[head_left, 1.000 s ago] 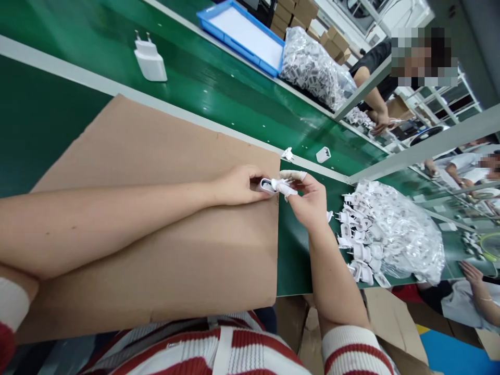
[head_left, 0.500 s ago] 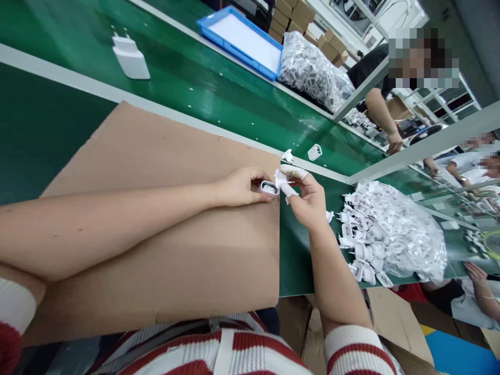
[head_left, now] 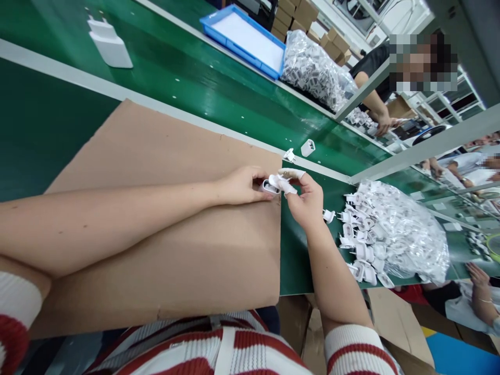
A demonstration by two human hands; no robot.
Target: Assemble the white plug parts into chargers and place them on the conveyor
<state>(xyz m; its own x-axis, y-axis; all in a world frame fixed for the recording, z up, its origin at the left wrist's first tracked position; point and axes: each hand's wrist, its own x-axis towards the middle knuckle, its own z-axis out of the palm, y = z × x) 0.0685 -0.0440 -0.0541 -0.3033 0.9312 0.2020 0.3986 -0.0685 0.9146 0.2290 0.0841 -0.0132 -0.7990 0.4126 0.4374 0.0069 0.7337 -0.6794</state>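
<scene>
My left hand [head_left: 248, 185] is closed around a white charger housing [head_left: 271, 188], its open end turned toward my right hand. Between the thumb and fingers of my right hand [head_left: 307, 194], which wear white finger covers, is a white plug cover [head_left: 276, 180]. The cover sits tilted at the housing's open end; whether it has entered cannot be seen. Just beyond my hands lie a loose plug cover [head_left: 289, 154] and another charger housing [head_left: 308, 147]. To the right of my right wrist is one more loose plug piece [head_left: 329, 215].
A cardboard sheet [head_left: 175, 250] lies under my left arm. At right, a clear bag [head_left: 406, 229] spills plug covers [head_left: 363, 250]. An assembled charger [head_left: 110, 42] rides on the green belt [head_left: 156, 67]. Beyond are a blue tray [head_left: 242, 39], another bag [head_left: 312, 67] and a co-worker's hand [head_left: 385, 124].
My right hand has turned the plug cover and brought it onto the housing's opening. The assembled charger and the loose housing on the belt have shifted left.
</scene>
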